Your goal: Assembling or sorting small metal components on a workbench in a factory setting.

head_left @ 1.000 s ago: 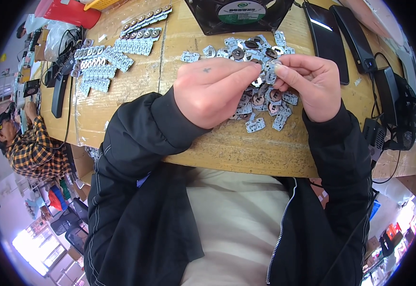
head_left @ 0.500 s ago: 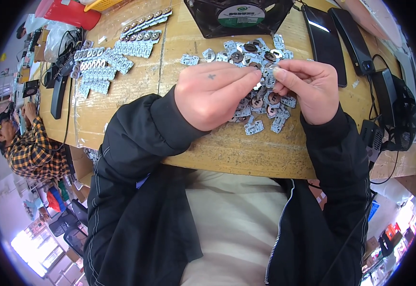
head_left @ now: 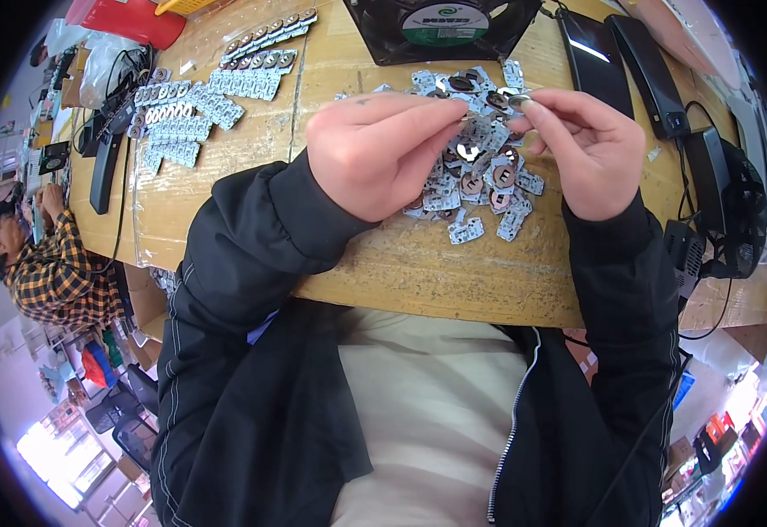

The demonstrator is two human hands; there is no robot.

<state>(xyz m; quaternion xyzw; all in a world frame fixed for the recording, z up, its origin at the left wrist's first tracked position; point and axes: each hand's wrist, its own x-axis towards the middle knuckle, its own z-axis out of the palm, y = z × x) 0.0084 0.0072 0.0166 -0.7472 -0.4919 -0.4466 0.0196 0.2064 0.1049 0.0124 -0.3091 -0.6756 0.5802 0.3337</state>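
A small, dark, roundish piece (head_left: 517,101) sits above centre-right of the frame, pinched between thumb and forefinger of the bare right hand (head_left: 593,156). Left of it, the bare left hand (head_left: 375,151) has its fingertips drawn together; whether they grip anything cannot be told. Beneath both spreads a loose pile of pale-grey circuit boards with round discs (head_left: 487,139). At top centre stands a black, square-framed fan (head_left: 441,35).
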